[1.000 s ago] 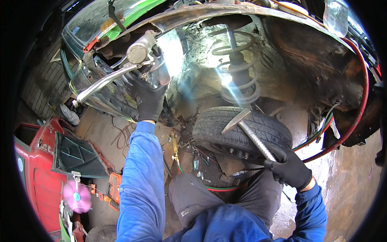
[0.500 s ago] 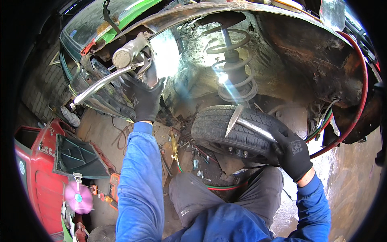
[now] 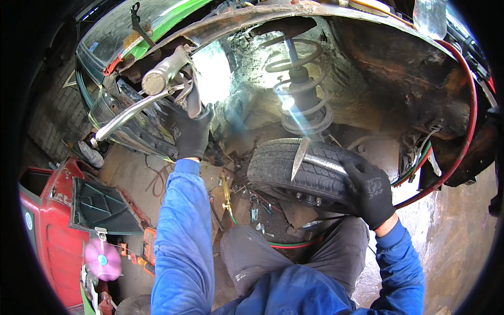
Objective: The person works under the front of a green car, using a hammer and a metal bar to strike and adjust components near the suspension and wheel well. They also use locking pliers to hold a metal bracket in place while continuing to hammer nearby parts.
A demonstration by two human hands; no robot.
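Observation:
In my right hand [image 3: 371, 194], in a black glove, is a body hammer [image 3: 321, 163] with a shiny handle and a long pointed head. My fingers are closed round the handle, and the hammer hangs over a tyre [image 3: 273, 165]. My left hand [image 3: 190, 134], also gloved, is raised at the bent metal edge [image 3: 194, 102] of the car body. Its thumb stands apart on one side of the metal, and its fingers are partly hidden. Just above it are a thick cylindrical piece [image 3: 155, 83] and a curved chrome bar [image 3: 123, 118].
A coil spring with strut [image 3: 302, 100] hangs in the wheel arch [image 3: 357, 68]. A red hose [image 3: 464, 131] curves down at the right. A gas torch [image 3: 226, 194] and debris lie on the floor. A red vehicle part [image 3: 58, 220] and pink disc [image 3: 103, 260] are at left.
My right hand has moved left and slightly up with the hammer, over the tyre. My left hand stays at the metal edge.

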